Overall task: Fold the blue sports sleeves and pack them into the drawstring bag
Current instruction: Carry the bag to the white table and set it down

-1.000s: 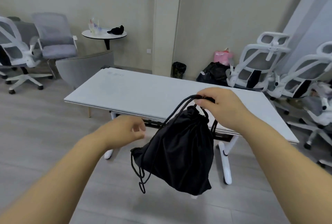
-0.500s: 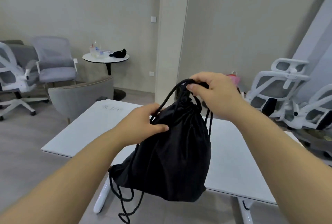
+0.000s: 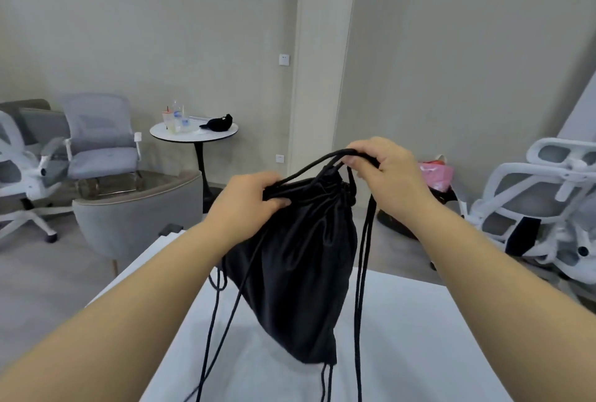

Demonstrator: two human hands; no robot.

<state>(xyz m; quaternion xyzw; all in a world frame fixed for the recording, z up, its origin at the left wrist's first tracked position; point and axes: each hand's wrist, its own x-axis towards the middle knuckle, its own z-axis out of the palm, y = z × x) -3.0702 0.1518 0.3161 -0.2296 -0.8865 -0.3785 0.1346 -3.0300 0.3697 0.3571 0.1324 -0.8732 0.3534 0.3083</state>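
Observation:
A black drawstring bag [image 3: 296,272] hangs in the air above the white table [image 3: 419,337], its mouth cinched tight. My left hand [image 3: 248,201] grips the gathered top edge of the bag on its left side. My right hand [image 3: 383,169] pinches the black cords [image 3: 361,272] just above the mouth. Long loops of cord dangle down on both sides of the bag to the table. No blue sports sleeves are visible; whatever is inside the bag is hidden.
A grey tub chair [image 3: 135,211] stands beyond the table's far left corner. A small round side table [image 3: 193,135] with cups and a black cap is behind it. White office chairs stand at left [image 3: 19,169] and right [image 3: 541,205]. A pink bag [image 3: 435,172] lies by the wall.
The bag has been lifted higher and closer to me, over the table. My left hand came up from below and took hold of the bag's top edge. The view tilted upward.

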